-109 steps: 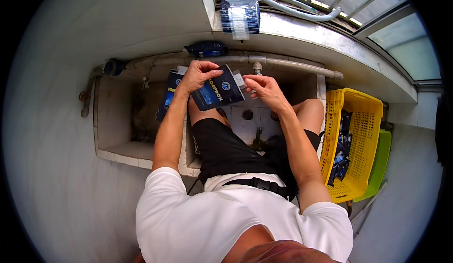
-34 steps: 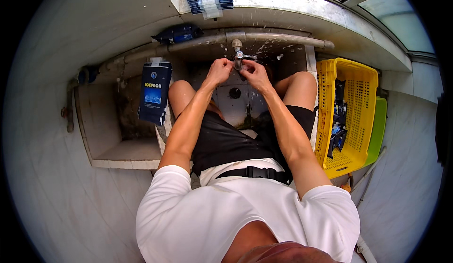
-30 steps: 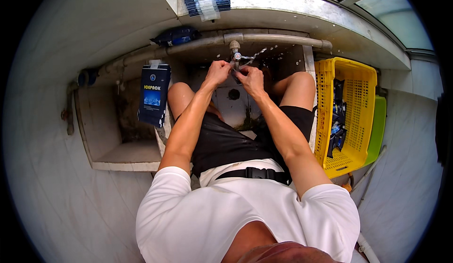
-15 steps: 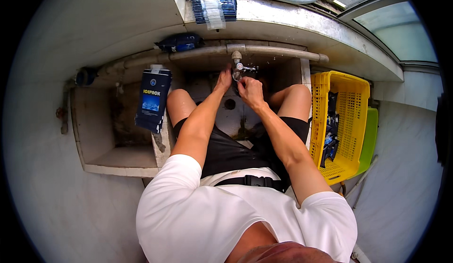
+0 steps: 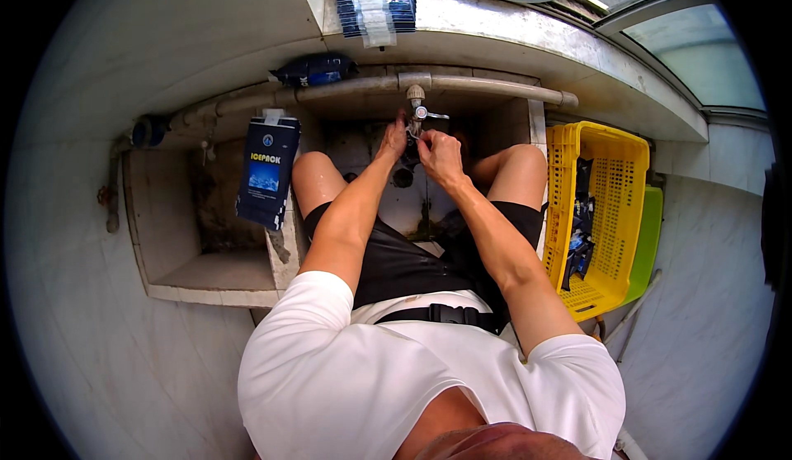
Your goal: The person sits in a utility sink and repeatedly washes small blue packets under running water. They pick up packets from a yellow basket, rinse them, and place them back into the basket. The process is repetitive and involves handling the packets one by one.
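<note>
Both of my hands are at the tap (image 5: 421,113) over the middle basin, one on each side of its spout. My left hand (image 5: 394,140) is side-on with its fingers pointing up, its thumb side by the spout. My right hand (image 5: 442,156) has its fingers curled in a pinch just below the tap handle. Something small and dark shows between the hands under the spout. Its kind is not clear, and the fingertips are partly hidden. A dark blue stack of flat ice pack pouches (image 5: 268,171) rests on the basin divider beside my left forearm.
Another bundle of blue pouches (image 5: 375,2) sits on the ledge above. A filled-looking dark pouch (image 5: 313,70) lies by the pipe (image 5: 495,89). To my right, a yellow crate (image 5: 615,212) holds several dark packs, beside a green bin (image 5: 649,245). A second basin (image 5: 219,274) is at left.
Water drops flying around the tap earlier no longer show. The tap handle looks slightly turned. My hands stay at the spout, with only a small shift of the right fingers.
</note>
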Demonstrator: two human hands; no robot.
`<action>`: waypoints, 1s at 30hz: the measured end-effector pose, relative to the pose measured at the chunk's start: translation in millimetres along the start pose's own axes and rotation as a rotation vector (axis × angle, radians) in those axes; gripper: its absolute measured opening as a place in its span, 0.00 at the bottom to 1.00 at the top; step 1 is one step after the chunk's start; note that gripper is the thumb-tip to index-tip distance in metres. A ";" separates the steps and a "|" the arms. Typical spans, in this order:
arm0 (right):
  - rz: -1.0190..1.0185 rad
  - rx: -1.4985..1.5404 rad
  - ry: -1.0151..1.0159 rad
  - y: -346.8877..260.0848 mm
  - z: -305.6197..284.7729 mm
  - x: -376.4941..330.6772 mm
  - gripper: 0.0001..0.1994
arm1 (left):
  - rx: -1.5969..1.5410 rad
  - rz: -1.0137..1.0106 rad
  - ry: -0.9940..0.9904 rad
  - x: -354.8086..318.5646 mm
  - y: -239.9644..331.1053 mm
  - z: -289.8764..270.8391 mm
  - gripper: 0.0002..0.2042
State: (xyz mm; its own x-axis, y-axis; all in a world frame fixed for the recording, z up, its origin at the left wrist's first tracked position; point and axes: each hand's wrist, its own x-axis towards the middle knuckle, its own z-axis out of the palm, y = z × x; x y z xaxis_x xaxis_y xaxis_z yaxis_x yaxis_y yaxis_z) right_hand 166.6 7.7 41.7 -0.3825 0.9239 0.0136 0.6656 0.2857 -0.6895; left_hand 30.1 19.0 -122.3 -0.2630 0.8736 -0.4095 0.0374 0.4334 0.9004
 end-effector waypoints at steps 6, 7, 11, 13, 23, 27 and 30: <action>-0.031 -0.002 0.021 4.1 6.5 1.6 0.08 | -0.070 0.037 -0.022 -0.4 0.3 -6.7 0.40; -0.048 -0.001 0.024 0.8 9.6 2.9 0.07 | -0.063 0.041 -0.014 0.7 -0.2 -13.5 0.40; 0.027 0.078 0.117 18.7 18.5 -6.4 0.13 | -0.072 -0.155 0.084 -14.6 6.5 -5.2 0.34; 0.079 0.221 0.205 39.5 33.6 -9.8 0.28 | -0.428 -0.305 0.142 -26.3 12.4 9.6 0.26; 0.791 1.144 -0.158 54.5 -44.9 -63.8 0.35 | -0.719 -0.650 -0.185 -48.5 34.5 -32.9 0.14; 0.566 1.605 0.199 77.0 -179.4 -77.0 0.22 | -0.958 -0.616 -0.169 -3.5 -7.1 -49.7 0.03; 0.593 1.518 0.521 115.4 -270.7 -89.4 0.28 | -0.801 -0.601 0.074 -1.8 -4.6 -26.2 0.08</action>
State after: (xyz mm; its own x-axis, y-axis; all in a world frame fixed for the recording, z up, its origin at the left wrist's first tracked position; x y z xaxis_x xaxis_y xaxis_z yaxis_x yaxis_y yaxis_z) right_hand 451.1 27.0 157.0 0.1121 0.8733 -0.4741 -0.6494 -0.2968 -0.7002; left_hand 5.1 9.7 -121.9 -0.0856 0.5307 -0.8432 -0.7738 0.4977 0.3918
